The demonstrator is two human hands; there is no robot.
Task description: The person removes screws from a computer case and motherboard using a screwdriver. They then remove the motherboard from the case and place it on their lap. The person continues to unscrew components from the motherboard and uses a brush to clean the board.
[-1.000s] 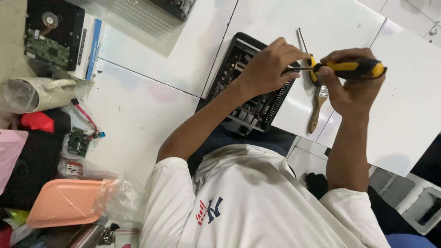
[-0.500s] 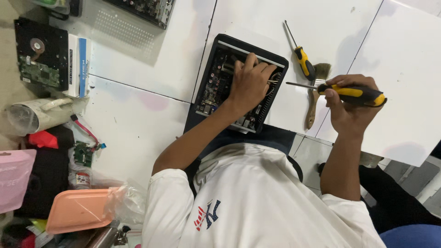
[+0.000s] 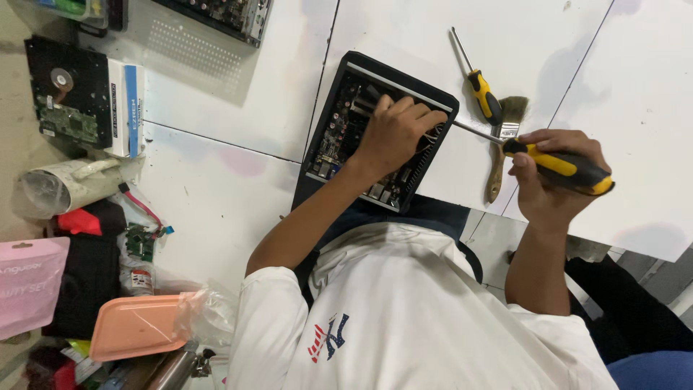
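My left hand (image 3: 395,131) reaches into an open black device case (image 3: 339,130) with a circuit board inside. Its fingers curl down onto the parts near the case's right wall, and the fingertips are hidden. My right hand (image 3: 550,189) grips a yellow and black screwdriver (image 3: 559,166) just right of the case. The screwdriver's metal shaft points left, with its tip at the case's right edge beside my left fingers.
A second yellow screwdriver (image 3: 480,90) and a paintbrush (image 3: 504,141) lie on the white table (image 3: 216,195) right of the case. At the left are a bare hard drive (image 3: 68,94), a white and blue box (image 3: 128,108), a small green board (image 3: 141,242), a pink tray (image 3: 133,326) and a pink pouch (image 3: 29,285).
My left hand left the screwdriver's tip and went down into the open case. My right hand lowered the screwdriver so that its tip is at the case's right edge.
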